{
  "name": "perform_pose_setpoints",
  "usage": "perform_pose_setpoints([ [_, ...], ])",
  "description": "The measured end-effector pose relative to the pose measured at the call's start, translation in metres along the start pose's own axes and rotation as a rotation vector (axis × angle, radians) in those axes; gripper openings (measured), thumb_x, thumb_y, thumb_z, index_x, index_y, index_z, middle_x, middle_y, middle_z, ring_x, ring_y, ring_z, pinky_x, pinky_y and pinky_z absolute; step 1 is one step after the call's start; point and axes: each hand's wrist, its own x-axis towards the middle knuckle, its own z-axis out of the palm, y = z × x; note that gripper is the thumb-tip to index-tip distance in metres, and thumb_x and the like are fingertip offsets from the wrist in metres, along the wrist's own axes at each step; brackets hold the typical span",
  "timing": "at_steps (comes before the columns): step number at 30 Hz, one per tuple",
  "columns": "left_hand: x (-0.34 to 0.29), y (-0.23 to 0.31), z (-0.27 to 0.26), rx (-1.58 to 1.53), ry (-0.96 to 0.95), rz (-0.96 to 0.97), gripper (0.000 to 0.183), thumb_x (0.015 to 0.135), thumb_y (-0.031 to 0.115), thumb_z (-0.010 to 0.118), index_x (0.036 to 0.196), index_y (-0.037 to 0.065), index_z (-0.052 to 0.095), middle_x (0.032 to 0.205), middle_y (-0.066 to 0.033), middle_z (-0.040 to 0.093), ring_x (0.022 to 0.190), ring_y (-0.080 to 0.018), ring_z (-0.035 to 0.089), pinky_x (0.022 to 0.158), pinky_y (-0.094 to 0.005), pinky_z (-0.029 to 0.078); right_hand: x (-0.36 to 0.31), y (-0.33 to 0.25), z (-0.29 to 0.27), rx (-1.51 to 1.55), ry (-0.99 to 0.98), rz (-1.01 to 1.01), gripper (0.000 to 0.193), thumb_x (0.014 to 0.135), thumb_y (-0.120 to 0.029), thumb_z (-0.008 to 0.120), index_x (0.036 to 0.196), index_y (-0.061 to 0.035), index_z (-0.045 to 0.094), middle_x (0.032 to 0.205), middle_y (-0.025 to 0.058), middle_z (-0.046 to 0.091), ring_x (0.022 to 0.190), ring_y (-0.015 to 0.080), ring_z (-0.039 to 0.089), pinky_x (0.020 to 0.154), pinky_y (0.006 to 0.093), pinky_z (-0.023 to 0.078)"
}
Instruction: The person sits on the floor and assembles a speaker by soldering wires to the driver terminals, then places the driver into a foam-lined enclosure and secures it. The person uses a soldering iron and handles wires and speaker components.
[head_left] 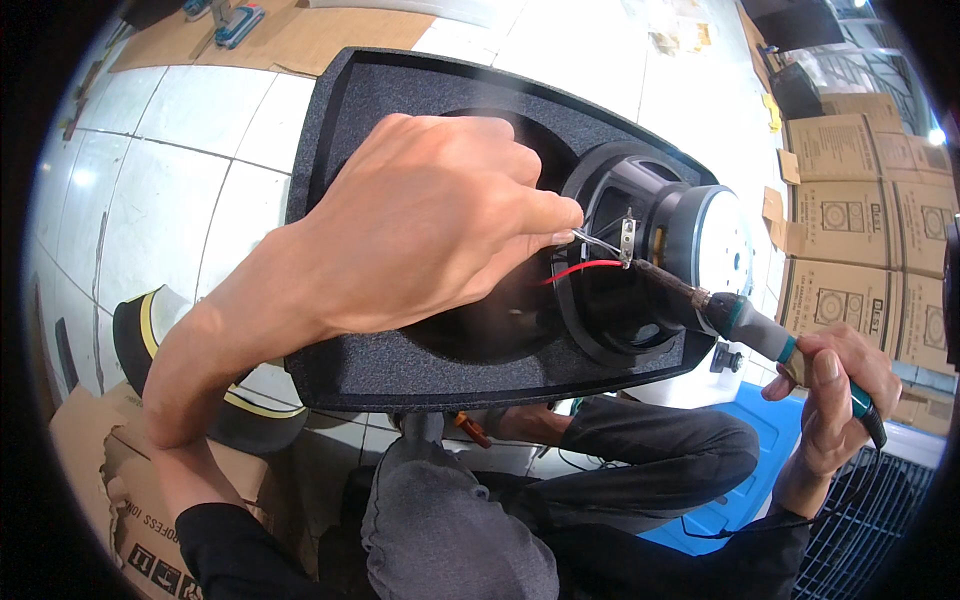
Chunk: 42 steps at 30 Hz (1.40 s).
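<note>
A black speaker cabinet lies with its round opening up, and a loudspeaker driver with a silvery magnet cap stands on its side at the opening's right. My left hand reaches over the cabinet, its fingertips pinching a thin dark wire at the driver's small terminal strip. A red wire runs to the same strip from inside the cabinet. In my right hand is a soldering iron; its dark tip touches or nearly touches the strip's lower end.
Stacked cardboard boxes line the right side. A blue plastic stool or bin stands below the cabinet, near my bent leg. A torn carton and a round yellow-rimmed part are at left. A blue cordless tool lies far left on cardboard.
</note>
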Motion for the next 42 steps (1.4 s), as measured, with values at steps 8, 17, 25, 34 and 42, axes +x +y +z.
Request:
perform_pose_setpoints([
  [8,0.0004,0.0,0.0007,0.018,-0.021,-0.006,0.012,0.082,0.013,0.078,0.092,0.006,0.079,0.065,-0.0032,0.059,0.063,-0.0175,0.053,0.055,-0.0332,0.042,-0.0005,0.0039,0.0028,0.05,-0.03,-0.029,0.032,0.097,-0.027,0.061,0.091,0.0011,0.074,0.062,0.0105,0.068,0.053,0.0172,0.067,0.058,0.029,0.051],
  [17,-0.0008,-0.0015,0.0016,0.021,-0.028,0.006,0.011,0.083,0.013,0.077,0.093,0.007,0.079,0.066,-0.0025,0.061,0.063,-0.0162,0.053,0.055,-0.0324,0.042,0.0002,0.0024,0.0022,0.038,-0.05,-0.051,0.032,0.1,-0.027,0.059,0.091,0.0005,0.073,0.062,0.0087,0.067,0.053,0.016,0.065,0.057,0.0289,0.049],
  [25,-0.0011,-0.0017,0.0015,0.028,-0.032,0.008,0.013,0.083,0.013,0.077,0.094,0.007,0.079,0.068,-0.0021,0.061,0.064,-0.0162,0.054,0.055,-0.0324,0.042,-0.0022,0.002,0.0024,-0.025,-0.011,-0.075,0.032,0.093,-0.031,0.067,0.087,-0.001,0.076,0.064,0.0128,0.07,0.055,0.019,0.07,0.053,0.0272,0.053],
  [34,-0.0015,-0.0015,-0.0002,0.052,-0.06,0.023,0.018,0.079,0.011,0.078,0.097,0.008,0.079,0.07,-0.0023,0.061,0.065,-0.0167,0.055,0.056,-0.0323,0.044,-0.0027,-0.0016,0.0028,-0.035,-0.059,-0.221,0.027,0.093,-0.028,0.067,0.088,-0.0015,0.073,0.065,0.0118,0.07,0.054,0.0177,0.069,0.05,0.0262,0.053],
  [42,-0.0011,0.0002,-0.0017,0.076,-0.084,0.028,0.02,0.078,0.011,0.078,0.098,0.009,0.078,0.07,-0.0023,0.061,0.066,-0.0169,0.055,0.056,-0.0316,0.045,-0.0006,0.0014,-0.0013,-0.033,-0.127,-0.335,0.022,0.09,-0.025,0.072,0.087,-0.0027,0.073,0.069,0.0121,0.07,0.055,0.0183,0.069,0.048,0.0282,0.053],
])
